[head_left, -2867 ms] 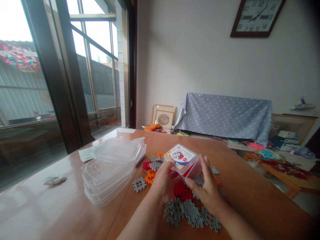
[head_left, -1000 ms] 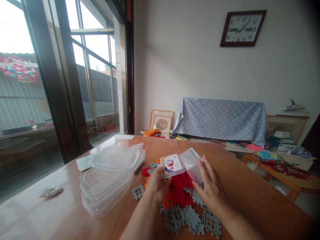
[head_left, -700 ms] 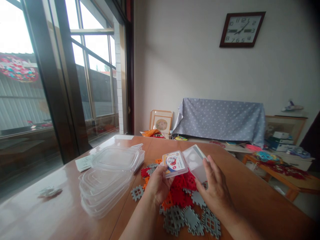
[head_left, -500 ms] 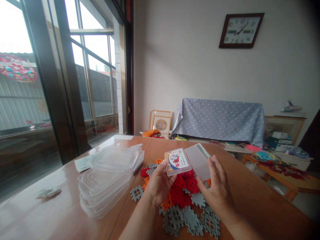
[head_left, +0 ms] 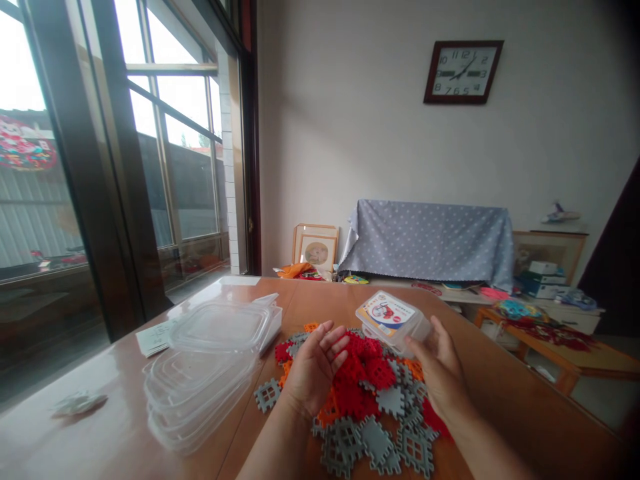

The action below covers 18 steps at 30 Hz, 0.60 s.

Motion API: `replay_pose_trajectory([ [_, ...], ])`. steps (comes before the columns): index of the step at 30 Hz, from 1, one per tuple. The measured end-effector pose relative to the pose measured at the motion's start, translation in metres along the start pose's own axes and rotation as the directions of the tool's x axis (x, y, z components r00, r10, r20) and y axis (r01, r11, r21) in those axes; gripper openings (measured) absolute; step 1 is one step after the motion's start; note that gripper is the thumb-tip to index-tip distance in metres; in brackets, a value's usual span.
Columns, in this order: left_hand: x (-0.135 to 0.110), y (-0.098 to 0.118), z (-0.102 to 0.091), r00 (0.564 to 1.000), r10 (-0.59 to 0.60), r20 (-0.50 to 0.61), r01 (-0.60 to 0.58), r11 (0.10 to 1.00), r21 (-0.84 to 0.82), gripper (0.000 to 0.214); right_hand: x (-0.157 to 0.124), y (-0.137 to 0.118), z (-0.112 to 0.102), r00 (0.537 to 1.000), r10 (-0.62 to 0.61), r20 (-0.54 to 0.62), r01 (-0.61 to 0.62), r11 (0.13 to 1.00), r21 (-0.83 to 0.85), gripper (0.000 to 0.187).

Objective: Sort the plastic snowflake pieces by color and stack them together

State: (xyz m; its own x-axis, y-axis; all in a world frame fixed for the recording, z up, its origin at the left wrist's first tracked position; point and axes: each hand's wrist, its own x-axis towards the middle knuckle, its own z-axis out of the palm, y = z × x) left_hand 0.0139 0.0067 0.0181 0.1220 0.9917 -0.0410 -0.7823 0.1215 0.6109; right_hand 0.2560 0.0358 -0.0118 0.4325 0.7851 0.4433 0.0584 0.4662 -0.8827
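Box point(head_left: 390, 317) with a printed label in your right hand point(head_left: 443, 367); your left hand point(head_left: 315, 367) is palm up and relaxed.

Your right thumb and fingers pinch its near right corner, at the far side of the red pieces point(head_left: 357, 373) and grey pieces point(head_left: 375, 441), towards the far edge of the desk point(head_left: 505, 393); your left fingers curl loosely around nothing visible. With such a one-sided hold, the box could twist free and scatter pieces. I cannot tell whether its lid is latched; if not, a squeeze might pop it open. Swinging your left arm towards the desk's left edge could shove the stacked clear covers point(head_left: 200, 393).
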Motion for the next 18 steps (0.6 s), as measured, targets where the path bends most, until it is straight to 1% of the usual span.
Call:
replay_pose_trajectory([
  [3, 0.003, 0.002, -0.002, 0.994, 0.068, -0.081, -0.065, 0.997, 0.035, 0.036, 0.007, -0.009, 0.002, 0.989, 0.149, 0.003, -0.148, 0.977, 0.153, 0.077],
  [6, 0.006, 0.003, -0.005, 0.984, 0.12, -0.133, -0.113, 0.992, 0.063, 0.035, 0.015, -0.016, 0.004, 0.974, 0.222, 0.041, -0.226, 0.948, 0.222, 0.065],
  [9, 0.01, 0.002, -0.011, 0.967, 0.185, -0.177, -0.169, 0.98, 0.101, 0.033, 0.028, -0.014, 0.007, 0.956, 0.283, 0.077, -0.293, 0.921, 0.257, 0.054],
  [12, 0.012, 0.001, -0.015, 0.939, 0.247, -0.241, -0.212, 0.964, 0.16, 0.031, 0.048, -0.005, 0.014, 0.925, 0.37, 0.084, -0.378, 0.885, 0.27, 0.048],
  [15, 0.014, 0.0, -0.019, 0.907, 0.282, -0.312, -0.223, 0.951, 0.213, 0.032, 0.069, 0.01, 0.025, 0.886, 0.458, 0.065, -0.459, 0.851, 0.256, 0.047],
  [18, 0.016, -0.001, -0.023, 0.901, 0.294, -0.32, -0.22, 0.943, 0.249, 0.033, 0.085, 0.029, 0.038, 0.857, 0.514, 0.031, -0.508, 0.832, 0.222, 0.049],
])
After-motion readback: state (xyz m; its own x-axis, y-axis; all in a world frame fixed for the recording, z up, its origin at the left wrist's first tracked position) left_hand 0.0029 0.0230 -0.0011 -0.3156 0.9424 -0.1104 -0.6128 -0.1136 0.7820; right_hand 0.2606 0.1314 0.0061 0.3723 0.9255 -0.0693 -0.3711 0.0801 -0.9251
